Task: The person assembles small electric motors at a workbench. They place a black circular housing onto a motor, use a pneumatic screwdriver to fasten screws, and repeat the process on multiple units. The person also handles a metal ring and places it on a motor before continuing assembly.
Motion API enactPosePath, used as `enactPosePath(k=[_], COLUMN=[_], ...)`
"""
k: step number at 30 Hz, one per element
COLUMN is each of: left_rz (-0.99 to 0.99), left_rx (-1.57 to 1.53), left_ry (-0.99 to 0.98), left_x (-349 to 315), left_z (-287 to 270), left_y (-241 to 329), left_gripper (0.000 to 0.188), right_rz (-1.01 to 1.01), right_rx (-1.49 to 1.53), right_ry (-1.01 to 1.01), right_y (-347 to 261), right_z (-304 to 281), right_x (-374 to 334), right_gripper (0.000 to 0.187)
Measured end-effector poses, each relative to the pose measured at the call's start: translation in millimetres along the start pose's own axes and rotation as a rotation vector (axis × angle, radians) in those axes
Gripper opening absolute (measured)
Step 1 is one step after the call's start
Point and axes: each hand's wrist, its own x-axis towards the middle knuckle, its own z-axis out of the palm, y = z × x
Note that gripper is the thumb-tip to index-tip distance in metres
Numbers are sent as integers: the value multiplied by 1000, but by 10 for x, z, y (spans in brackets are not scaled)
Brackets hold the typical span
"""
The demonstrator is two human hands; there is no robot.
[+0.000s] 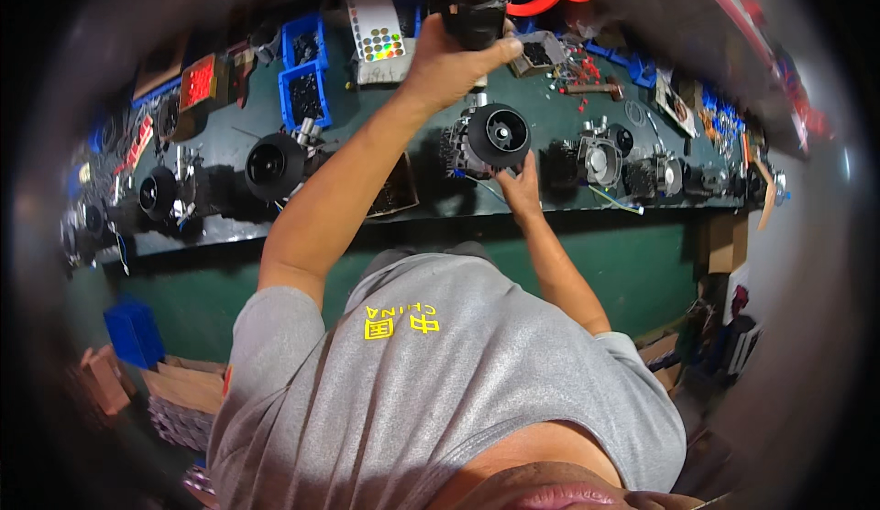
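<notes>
My left hand [449, 65] is closed around a black hanging power driver [477, 22], raised over the bench under a coiled spring and red hose. Below it stands a blower unit [500, 132], with a round black fan wheel facing up and a finned metal body. At its near side, my right hand [522, 191] grips the unit's lower edge between thumb and fingers. Part of those fingers is hidden behind the wheel. The driver's tip cannot be made out.
More blower units stand along the green bench, one with a black wheel [273, 167] to the left and an open metal housing [600, 164] to the right. Blue bins [303, 93] of dark parts, a red-filled box [197, 84] and a sticker sheet [378, 33] lie behind.
</notes>
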Motion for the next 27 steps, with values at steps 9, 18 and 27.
enactPosePath(k=[9,18,27], left_rz=[145,-24,-49], left_rx=[-247,0,42], left_ry=[-50,-69,105], left_x=[-168,-847,-1070], left_z=[302,942,1206], left_y=[347,-18,-302], left_gripper=[24,28,27], right_rz=[-56,-56,-20], right_rx=[-87,-68,-49], right_ry=[-55,-43,-85], right_y=[36,-1,55], right_z=[-62,-33,-106], right_x=[7,53,91], right_gripper=[100,108,116])
